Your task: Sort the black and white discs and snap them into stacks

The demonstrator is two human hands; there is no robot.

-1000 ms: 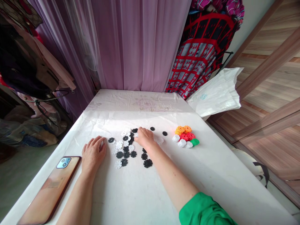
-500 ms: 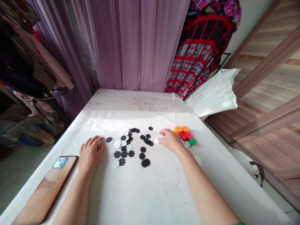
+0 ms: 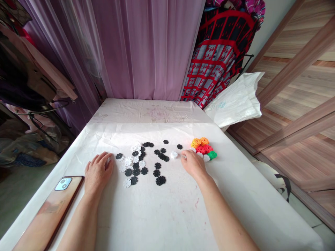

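Observation:
My left hand lies flat on the table with its fingers stretched out, left of the scattered discs and holding nothing. White notched plastic discs and black ones lie mixed together, partly overlapping. A small stack of white discs sits apart, just left of my right hand. The right hand's fingers are bent and slightly apart near the tabletop, with nothing visible in them. Beyond it are orange discs, red discs, green discs and a few white ones.
A phone lies face down along the table's left edge. The white cloth-covered table reaches to a purple curtain. A white bag stands at the far right corner, before wooden cabinet doors.
My right hand has let go of the white discs and shifted right of them. A black disc it covered now shows above. The view has moved slightly; the left hand stays put.

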